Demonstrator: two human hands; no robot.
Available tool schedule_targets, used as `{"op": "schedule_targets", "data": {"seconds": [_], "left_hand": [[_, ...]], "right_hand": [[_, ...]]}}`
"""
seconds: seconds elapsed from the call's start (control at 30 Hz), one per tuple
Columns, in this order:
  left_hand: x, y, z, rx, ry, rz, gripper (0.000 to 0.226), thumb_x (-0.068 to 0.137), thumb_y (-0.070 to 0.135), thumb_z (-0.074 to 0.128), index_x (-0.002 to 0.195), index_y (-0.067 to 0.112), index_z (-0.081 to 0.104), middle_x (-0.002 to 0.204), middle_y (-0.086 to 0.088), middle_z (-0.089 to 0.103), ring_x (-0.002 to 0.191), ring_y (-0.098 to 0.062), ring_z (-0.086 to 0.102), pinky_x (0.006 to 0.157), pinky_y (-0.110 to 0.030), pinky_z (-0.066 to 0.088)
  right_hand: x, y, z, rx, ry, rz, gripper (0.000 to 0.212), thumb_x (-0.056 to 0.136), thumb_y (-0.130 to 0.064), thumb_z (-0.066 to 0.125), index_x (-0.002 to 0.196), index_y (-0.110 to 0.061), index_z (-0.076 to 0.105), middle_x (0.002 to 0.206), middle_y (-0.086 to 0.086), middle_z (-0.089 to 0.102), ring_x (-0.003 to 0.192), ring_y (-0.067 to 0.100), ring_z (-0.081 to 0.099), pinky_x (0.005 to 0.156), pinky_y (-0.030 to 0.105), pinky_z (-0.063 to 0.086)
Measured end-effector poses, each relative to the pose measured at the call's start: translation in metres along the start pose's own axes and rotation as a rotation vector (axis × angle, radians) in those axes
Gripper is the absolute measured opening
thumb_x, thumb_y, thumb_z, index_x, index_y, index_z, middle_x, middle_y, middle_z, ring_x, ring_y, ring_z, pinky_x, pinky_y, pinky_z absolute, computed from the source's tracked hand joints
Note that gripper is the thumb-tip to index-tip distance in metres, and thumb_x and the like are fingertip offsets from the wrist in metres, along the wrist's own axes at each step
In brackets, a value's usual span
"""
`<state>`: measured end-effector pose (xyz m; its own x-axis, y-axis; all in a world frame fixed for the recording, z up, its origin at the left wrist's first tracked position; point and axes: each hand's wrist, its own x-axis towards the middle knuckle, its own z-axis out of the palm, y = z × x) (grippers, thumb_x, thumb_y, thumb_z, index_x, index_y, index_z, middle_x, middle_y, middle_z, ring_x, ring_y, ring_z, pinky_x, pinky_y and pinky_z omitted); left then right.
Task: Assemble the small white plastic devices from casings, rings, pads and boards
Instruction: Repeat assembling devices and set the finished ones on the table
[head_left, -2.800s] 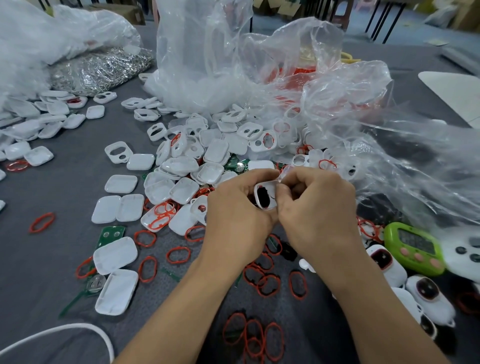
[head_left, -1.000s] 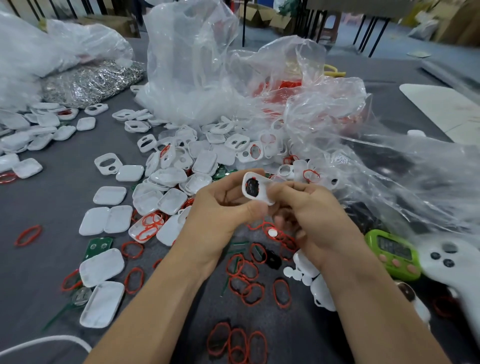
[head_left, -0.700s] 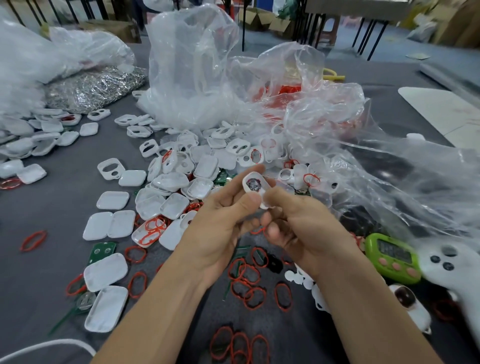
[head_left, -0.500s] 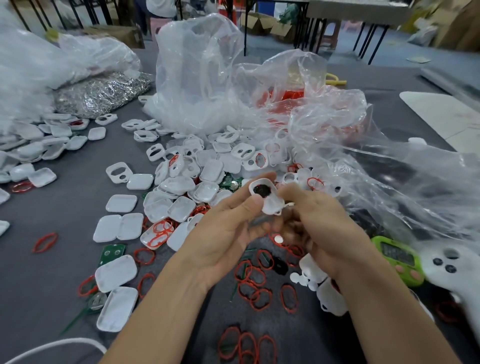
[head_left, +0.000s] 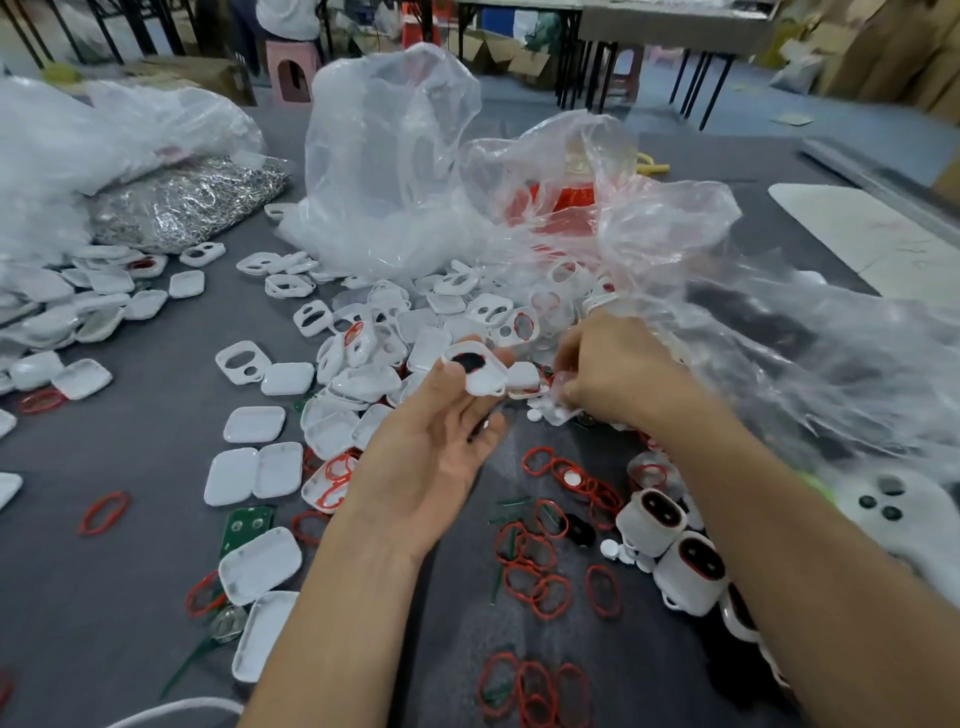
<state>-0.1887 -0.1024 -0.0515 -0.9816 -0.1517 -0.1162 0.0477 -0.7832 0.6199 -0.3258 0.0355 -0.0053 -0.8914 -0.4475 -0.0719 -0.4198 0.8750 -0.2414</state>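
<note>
Now | left hand (head_left: 431, 447) pinches casing (head_left: 480, 371), dark face up | right hand (head_left: 613, 374) grip unclear

Your hands are apart now, no longer pressed together over one piece. Your left hand (head_left: 431, 447) turns palm up and holds the white casing (head_left: 475, 370) with its dark pad alone at the fingers (head_left: 447, 375). Your right hand (head_left: 613, 376) moves off right to the loose parts beside the plastic bag (head_left: 779, 332), blurred.
</note>
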Motion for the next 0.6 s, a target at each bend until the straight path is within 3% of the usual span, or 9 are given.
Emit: {"op": "schedule_targets", "data": {"seconds": [0.07,0.13,0.2,0.27,0.33,0.43,0.6], "left_hand": [[0.000,-0.001,0.000,0.010,-0.002,-0.009,0.026,0.095,0.026,0.061,0.117,0.017,0.072,0.129,-0.007,0.071,0.093,-0.010,0.068,0.077,-0.024,0.057],[0.001,-0.001,0.003,0.032,0.002,-0.020,0.033,0.093,0.027,0.062,0.123,0.013,0.067,0.127,-0.006,0.072,0.093,-0.010,0.068,0.077,-0.023,0.056],[0.001,-0.002,0.005,0.061,0.008,-0.029,0.045,0.088,0.027,0.067,0.130,0.011,0.061,0.129,-0.007,0.071,0.091,-0.010,0.067,0.076,-0.023,0.056],[0.001,-0.005,0.006,0.095,0.019,-0.047,0.053,0.087,0.026,0.069,0.136,0.009,0.059,0.137,-0.011,0.066,0.092,-0.011,0.064,0.079,-0.024,0.055],[0.002,-0.007,0.008,0.135,0.029,-0.073,0.056,0.089,0.024,0.066,0.141,0.006,0.056,0.143,-0.014,0.061,0.097,-0.013,0.063,0.080,-0.024,0.056],[0.002,-0.010,0.009,0.176,0.025,-0.097,0.060,0.082,0.026,0.069,0.138,0.008,0.061,0.142,-0.015,0.062,0.100,-0.014,0.063,0.078,-0.023,0.058],[0.002,-0.011,0.010,0.233,-0.025,-0.092,0.036,0.079,0.027,0.076,0.115,0.021,0.077,0.129,-0.009,0.072,0.091,-0.009,0.069,0.078,-0.022,0.058]], "right_hand": [[-0.006,0.006,0.001,0.095,0.101,0.025,0.018,0.080,-0.020,0.083,0.073,-0.028,0.068,0.089,0.000,0.074,0.090,0.022,0.068,0.074,0.028,0.050],[-0.014,0.014,0.000,0.236,0.191,0.010,0.018,0.077,-0.019,0.086,0.071,-0.028,0.072,0.072,-0.012,0.069,0.075,0.009,0.065,0.065,0.021,0.043],[-0.025,0.021,-0.001,0.564,0.230,0.006,0.012,0.076,-0.013,0.087,0.074,-0.022,0.078,0.061,-0.014,0.068,0.058,-0.001,0.059,0.059,0.016,0.044],[-0.036,0.024,-0.001,1.004,0.220,0.024,0.012,0.079,-0.005,0.085,0.078,-0.016,0.080,0.063,-0.005,0.072,0.052,0.005,0.056,0.054,0.020,0.046],[-0.043,0.026,0.002,1.296,0.156,0.044,0.010,0.083,0.001,0.080,0.082,-0.009,0.080,0.063,0.005,0.070,0.047,0.011,0.052,0.044,0.020,0.041],[-0.047,0.029,0.010,1.227,0.107,0.036,0.013,0.090,0.001,0.074,0.089,-0.010,0.079,0.066,0.008,0.072,0.048,0.013,0.059,0.044,0.019,0.046],[-0.048,0.039,0.020,0.984,0.138,0.056,0.020,0.087,-0.015,0.075,0.100,-0.029,0.077,0.067,0.011,0.075,0.051,0.028,0.069,0.050,0.033,0.048]]}}
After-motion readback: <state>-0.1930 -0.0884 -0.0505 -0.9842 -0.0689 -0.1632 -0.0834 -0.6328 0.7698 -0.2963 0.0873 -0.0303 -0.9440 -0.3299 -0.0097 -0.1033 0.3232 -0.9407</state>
